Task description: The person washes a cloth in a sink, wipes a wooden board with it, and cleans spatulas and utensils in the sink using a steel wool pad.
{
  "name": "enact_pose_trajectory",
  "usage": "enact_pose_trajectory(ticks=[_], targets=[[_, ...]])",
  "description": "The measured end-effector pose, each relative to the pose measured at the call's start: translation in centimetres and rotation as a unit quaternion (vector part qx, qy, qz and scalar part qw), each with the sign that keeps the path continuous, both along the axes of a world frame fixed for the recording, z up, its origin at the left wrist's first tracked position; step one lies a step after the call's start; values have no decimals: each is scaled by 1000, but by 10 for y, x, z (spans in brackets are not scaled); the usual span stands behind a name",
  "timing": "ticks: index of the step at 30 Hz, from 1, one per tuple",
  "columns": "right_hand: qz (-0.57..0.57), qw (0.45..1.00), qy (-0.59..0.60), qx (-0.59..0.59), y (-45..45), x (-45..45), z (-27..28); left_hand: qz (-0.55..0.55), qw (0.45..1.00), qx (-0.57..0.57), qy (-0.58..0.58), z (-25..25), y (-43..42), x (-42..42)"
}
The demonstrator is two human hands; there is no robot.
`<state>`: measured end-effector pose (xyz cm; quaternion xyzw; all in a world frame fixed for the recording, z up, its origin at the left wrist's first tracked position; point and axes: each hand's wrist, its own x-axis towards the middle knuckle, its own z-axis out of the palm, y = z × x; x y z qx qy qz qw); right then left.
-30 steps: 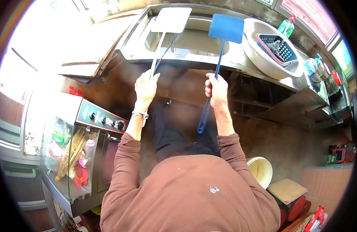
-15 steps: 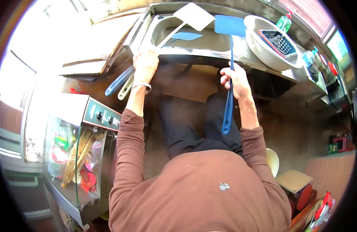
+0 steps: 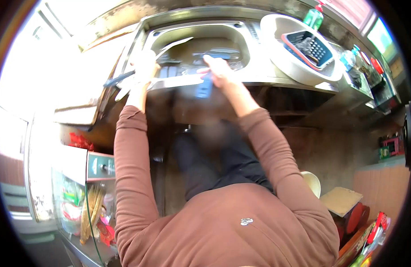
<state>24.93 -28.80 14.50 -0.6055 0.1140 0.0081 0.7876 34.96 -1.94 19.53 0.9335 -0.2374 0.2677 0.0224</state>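
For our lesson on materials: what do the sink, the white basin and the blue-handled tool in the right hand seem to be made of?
Sink: probably stainless steel; grey, with a metallic sheen.
White basin: likely smooth, semi-gloss plastic; opaque, thick rounded rim.
Blue-handled tool, in the right hand: handle probably plastic, evenly coloured; blur hides its finish.

Brown sleeves (image 3: 135,164), white basin (image 3: 270,49), green bottle (image 3: 313,18) with red top (image 3: 320,6).
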Motion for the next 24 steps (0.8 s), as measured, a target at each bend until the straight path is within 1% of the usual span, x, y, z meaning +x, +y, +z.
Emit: enact_pose_trajectory(ticks=[1,2,3,4,5,6,7,8,10,11,12,13,14,15,16,17,18,19,20,21,22,24], targets=[[5,1000,10,-8,9,3,10,-69,997,-34,-9,2,-3,-5],[6,1000,21,-18,17,-2,27,-44,995,63,-65,21,-15,-30],[71,995,53,-47,14,-12,54,-31,986,113,-122,11,-17,-24],[137,984,85,-73,11,-23,77,21,991,131,17,28,-32,-39],[122,984,55,-121,13,-27,86,6,992,112,54,29,-36,-42],[110,979,24,-170,12,-34,92,2,991,69,113,20,-34,-38],[130,966,-58,-217,5,-49,100,-25,989,21,143,10,-28,-33],[151,943,-139,-262,-6,-62,110,-49,983,-26,173,11,-29,-41],[181,880,-275,-342,-37,-84,139,-110,980,-20,163,22,-24,-67],[170,828,-355,-400,-61,-109,166,-59,966,-111,226,23,-22,-75],[135,837,-359,-390,-89,-130,187,-115,969,-161,146,10,-16,-76],[101,845,-362,-380,-117,-151,208,-114,948,-253,155,5,-13,-86],[35,760,-452,-466,-152,-155,220,-104,920,-343,159,1,-7,-99],[9,770,-414,-485,-191,-148,219,-27,882,-432,184,-4,-6,-111],[29,748,-388,-538,-230,-143,221,-45,853,-481,196,-3,-6,-122],[32,668,-362,-650,-265,-141,226,-31,797,-543,263,7,-14,-135],[58,598,-345,-721,-295,-133,225,-20,729,-603,324,15,-24,-143],[69,568,-249,-781,-319,-131,218,-37,742,-575,342,12,-28,-137],[92,546,-210,-806,-341,-126,205,-56,755,-546,360,10,-32,-128],[131,503,-149,-841,-351,-120,198,-105,765,-510,379,12,-43,-119],[128,453,-152,-869,-358,-119,185,-154,773,-469,398,15,-58,-112],[162,490,-106,-850,-368,-113,171,-123,824,-327,446,30,-93,-106]])
